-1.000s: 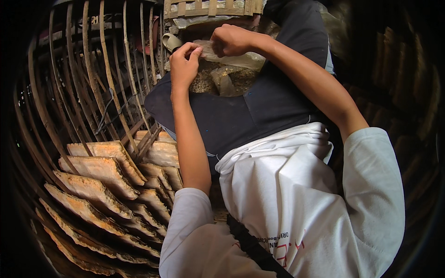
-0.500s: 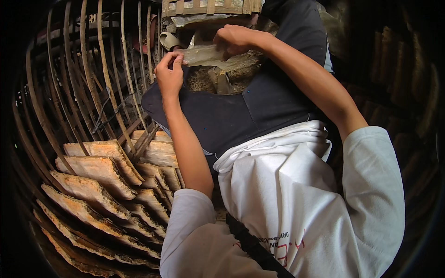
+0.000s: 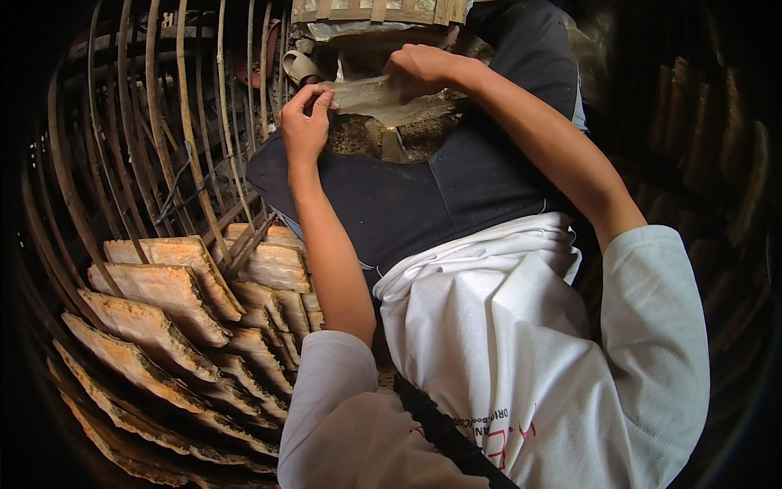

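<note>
A pale, thin, translucent sheet (image 3: 358,98) is stretched between my hands beyond my dark-trousered lap. My left hand (image 3: 305,126) pinches its left end between thumb and fingertips. My right hand (image 3: 422,72) is closed, with its knuckles up, over the right part of the sheet. Its fingertips are in shadow, so I cannot tell whether it also holds something small. Under the sheet a small block-like piece (image 3: 392,145) stands upright amid brown, crumbly material (image 3: 350,134).
Overlapping rows of pale, rough-edged slabs (image 3: 155,289) lean at the left. Behind them rises a rack of thin upright sticks (image 3: 183,106). A woven basket (image 3: 379,11) stands at the top, with a light-coloured slipper (image 3: 300,67) beside it. More slabs (image 3: 692,114) show dimly at right.
The view has shifted slightly, so the hands and basket sit a little further right in the picture. Both hands keep nearly the same places, with the sheet still between them.
</note>
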Action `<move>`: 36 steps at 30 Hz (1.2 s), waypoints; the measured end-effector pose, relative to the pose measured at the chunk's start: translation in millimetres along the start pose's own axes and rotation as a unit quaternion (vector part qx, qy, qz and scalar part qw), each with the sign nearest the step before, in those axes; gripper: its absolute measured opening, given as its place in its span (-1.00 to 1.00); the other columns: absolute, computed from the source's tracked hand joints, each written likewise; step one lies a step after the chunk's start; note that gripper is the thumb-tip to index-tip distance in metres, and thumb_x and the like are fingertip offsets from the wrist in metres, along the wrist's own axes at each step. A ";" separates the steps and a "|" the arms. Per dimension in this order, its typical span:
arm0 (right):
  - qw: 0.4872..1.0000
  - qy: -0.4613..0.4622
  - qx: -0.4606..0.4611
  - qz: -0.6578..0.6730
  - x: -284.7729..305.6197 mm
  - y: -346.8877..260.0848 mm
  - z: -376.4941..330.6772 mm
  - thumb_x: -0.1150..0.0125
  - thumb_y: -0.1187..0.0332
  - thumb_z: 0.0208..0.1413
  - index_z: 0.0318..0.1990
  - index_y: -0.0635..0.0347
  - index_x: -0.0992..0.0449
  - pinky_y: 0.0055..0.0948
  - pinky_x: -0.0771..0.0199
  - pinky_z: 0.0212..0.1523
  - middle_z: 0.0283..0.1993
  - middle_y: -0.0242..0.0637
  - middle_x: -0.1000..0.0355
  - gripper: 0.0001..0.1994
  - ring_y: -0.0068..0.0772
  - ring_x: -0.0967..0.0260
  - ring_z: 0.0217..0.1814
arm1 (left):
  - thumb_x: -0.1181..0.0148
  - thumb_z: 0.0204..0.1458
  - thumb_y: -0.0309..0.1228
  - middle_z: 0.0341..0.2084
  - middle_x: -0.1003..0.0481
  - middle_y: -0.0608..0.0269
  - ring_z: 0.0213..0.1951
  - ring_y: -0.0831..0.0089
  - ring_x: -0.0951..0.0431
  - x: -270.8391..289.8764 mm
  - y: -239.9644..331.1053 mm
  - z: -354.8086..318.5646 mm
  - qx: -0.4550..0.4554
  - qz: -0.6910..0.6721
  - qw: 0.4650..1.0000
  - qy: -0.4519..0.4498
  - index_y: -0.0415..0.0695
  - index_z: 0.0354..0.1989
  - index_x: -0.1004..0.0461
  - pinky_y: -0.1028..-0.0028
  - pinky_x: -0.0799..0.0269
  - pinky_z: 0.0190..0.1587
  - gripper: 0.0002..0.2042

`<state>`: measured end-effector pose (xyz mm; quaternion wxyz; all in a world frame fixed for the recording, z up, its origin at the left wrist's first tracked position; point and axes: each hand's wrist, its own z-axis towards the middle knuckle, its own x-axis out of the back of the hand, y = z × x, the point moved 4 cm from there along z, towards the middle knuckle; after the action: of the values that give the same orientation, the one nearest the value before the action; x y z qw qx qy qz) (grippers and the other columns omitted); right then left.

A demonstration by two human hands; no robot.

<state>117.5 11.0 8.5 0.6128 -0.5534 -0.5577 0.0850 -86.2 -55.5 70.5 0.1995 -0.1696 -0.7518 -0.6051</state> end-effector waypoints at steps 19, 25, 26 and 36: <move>0.994 0.046 0.065 0.069 7.0 -16.0 8.1 -0.36 0.36 -0.06 -0.24 0.22 -0.67 -0.18 -0.56 -0.11 -0.26 -0.04 -0.62 -0.79 0.00 -0.59 -0.20 | -0.23 0.16 -0.56 -0.49 -0.57 0.32 -0.44 0.62 -0.54 -2.4 -2.4 1.7 -0.014 -0.092 0.996 0.009 -0.32 -0.26 -0.59 0.57 -0.44 -0.34 -0.93; 0.991 -0.033 -0.090 -0.088 13.3 18.1 -5.3 -0.38 0.38 -0.20 -0.27 0.16 -0.69 -0.11 -0.58 -0.17 -0.27 -0.05 -0.61 -0.75 0.01 -0.59 -0.16 | -0.26 0.17 -0.54 -0.44 -0.57 0.34 -0.40 0.62 -0.52 35.2 -37.1 -1.5 0.019 -0.101 0.991 0.084 -0.30 -0.25 -0.59 0.58 -0.41 -0.30 -0.93; 0.992 -0.051 -0.089 -0.073 16.0 18.7 -9.0 -0.39 0.37 -0.20 -0.26 0.16 -0.69 -0.11 -0.58 -0.16 -0.26 -0.03 -0.61 -0.74 0.01 -0.59 -0.15 | -0.26 0.18 -0.53 -0.43 -0.56 0.35 -0.38 0.63 -0.51 39.7 -39.6 -2.0 0.030 -0.104 0.990 0.087 -0.30 -0.24 -0.58 0.60 -0.39 -0.29 -0.92; 0.995 -0.038 -0.082 -0.050 3.3 10.9 1.4 -0.36 0.35 -0.07 -0.24 0.21 -0.68 -0.15 -0.56 -0.13 -0.29 -0.03 -0.61 -0.78 0.02 -0.58 -0.15 | -0.25 0.17 -0.55 -0.48 -0.57 0.29 -0.44 0.61 -0.52 44.7 -45.6 -1.4 0.027 -0.143 0.975 0.166 -0.36 -0.24 -0.58 0.60 -0.40 -0.35 -0.90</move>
<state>123.2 18.3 1.7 0.5471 -0.5696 -0.6127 0.0288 -147.3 -65.8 55.0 0.2370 0.0480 -0.7411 -0.6263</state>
